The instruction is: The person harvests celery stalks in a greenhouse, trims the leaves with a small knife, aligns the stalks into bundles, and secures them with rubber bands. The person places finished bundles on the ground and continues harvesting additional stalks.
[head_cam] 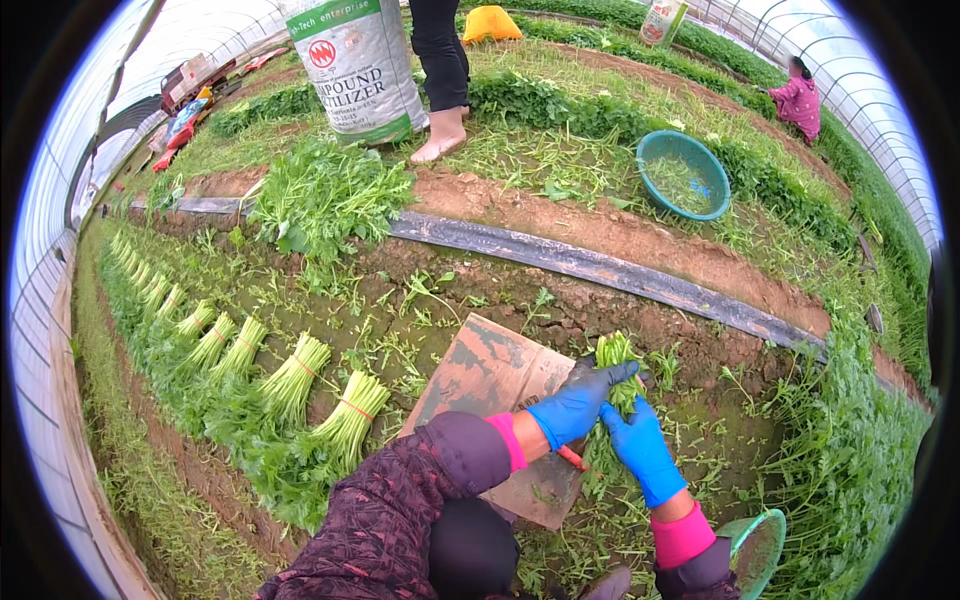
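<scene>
A bunch of leafy green stems (615,352) is held between my two hands, cut ends pointing away from me and leaves hanging toward me. My left hand (577,401), in a blue glove with dark soiled fingers, wraps the stems from the left. From the right, my right hand (641,446) grips the same bunch lower down, also in a blue glove. Just below my left hand shows a red handle (571,457), its other end hidden. Beneath lies a muddy flattened cardboard sheet (487,367). Tied bunches of greens (351,412) stretch in a row to the left.
Uncut greens (840,465) grow at right, near a green basin (757,547). A black plastic strip (540,255) crosses the soil, with loose greens (330,195) beside it. Beyond are a teal basin (682,176), a fertilizer sack (360,71), a standing person (442,67) and a crouching person (796,101).
</scene>
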Motion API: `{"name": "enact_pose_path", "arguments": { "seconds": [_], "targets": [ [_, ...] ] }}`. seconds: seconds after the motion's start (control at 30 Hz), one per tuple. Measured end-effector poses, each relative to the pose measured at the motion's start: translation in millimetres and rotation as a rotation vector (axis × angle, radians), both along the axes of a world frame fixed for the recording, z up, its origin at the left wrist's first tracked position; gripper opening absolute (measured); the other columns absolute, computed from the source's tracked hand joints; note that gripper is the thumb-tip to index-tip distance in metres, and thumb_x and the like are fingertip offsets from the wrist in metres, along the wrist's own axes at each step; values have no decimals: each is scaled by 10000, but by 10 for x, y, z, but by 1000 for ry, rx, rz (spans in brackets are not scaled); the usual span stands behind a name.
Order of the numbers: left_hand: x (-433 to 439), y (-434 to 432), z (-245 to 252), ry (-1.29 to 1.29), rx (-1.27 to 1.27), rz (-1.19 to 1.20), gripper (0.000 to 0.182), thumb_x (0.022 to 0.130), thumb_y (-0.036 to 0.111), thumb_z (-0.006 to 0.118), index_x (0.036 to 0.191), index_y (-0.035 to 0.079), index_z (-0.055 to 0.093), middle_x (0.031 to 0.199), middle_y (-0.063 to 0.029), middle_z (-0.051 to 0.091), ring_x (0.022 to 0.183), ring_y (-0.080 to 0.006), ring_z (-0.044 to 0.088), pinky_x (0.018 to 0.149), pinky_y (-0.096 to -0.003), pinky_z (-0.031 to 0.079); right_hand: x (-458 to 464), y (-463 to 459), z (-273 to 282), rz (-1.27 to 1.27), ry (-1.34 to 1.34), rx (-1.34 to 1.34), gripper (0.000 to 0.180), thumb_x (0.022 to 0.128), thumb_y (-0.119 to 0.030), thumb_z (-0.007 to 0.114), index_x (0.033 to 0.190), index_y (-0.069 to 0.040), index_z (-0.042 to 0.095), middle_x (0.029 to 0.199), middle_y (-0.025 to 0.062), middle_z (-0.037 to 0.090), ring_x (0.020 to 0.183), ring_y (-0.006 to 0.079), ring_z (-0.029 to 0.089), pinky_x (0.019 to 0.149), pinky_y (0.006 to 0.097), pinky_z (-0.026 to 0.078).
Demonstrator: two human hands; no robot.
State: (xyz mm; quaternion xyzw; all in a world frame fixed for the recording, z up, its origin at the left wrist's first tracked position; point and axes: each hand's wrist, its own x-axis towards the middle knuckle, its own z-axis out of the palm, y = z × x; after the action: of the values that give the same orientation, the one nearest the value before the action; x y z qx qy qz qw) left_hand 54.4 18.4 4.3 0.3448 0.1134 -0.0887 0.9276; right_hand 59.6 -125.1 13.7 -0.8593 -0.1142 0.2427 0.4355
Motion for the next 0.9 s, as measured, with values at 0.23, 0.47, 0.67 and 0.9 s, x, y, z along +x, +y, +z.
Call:
{"name": "enact_pose_path", "arguments": {
  "seconds": [0.23, 0.47, 0.67, 0.9],
  "targets": [
    [432, 2431, 838, 100, 315, 633, 382, 880, 322, 696, 1093, 18, 610, 1012, -99, 671, 802, -196, 647, 737, -330, 533, 447, -529, -16, -185, -29, 421, 488, 923, -220, 656, 1340, -23, 495, 1217, 108, 632, 1038, 200, 631, 841, 334, 506],
    [-209, 4364, 787, 470, 477, 994, 825, 747, 639, 676, 1417, 201, 477, 1453, -129, 459, 1291, -349, 452, 1108, -604, 182, 670, -1551, -1479, -659, -40, 135, 330, 872, -168, 695, 1130, 26, 628, 1041, 130, 692, 894, 184, 653, 789, 313, 532],
    [-892, 3296, -484, 542, 845, 420, 444, 873, 403, 706, 1178, 90, 628, 994, -69, 700, 891, -194, 674, 721, -334, 532, 851, -1052, -1992, -531, -154, 46, 205, 870, -100, 681, 1048, -2, 654, 904, 106, 690, 783, 170, 661, 687, 319, 554],
    [-1242, 1970, -857, 570, 1282, 374, 543, 883, 508, 671, 1138, 29, 647, 951, -15, 668, 817, -130, 584, 707, -274, 476, 1449, -312, -2297, -120, -556, -427, 273, 821, -184, 677, 1076, -98, 630, 1075, 154, 626, 905, 372, 634, 759, 464, 522]
  ]
}}
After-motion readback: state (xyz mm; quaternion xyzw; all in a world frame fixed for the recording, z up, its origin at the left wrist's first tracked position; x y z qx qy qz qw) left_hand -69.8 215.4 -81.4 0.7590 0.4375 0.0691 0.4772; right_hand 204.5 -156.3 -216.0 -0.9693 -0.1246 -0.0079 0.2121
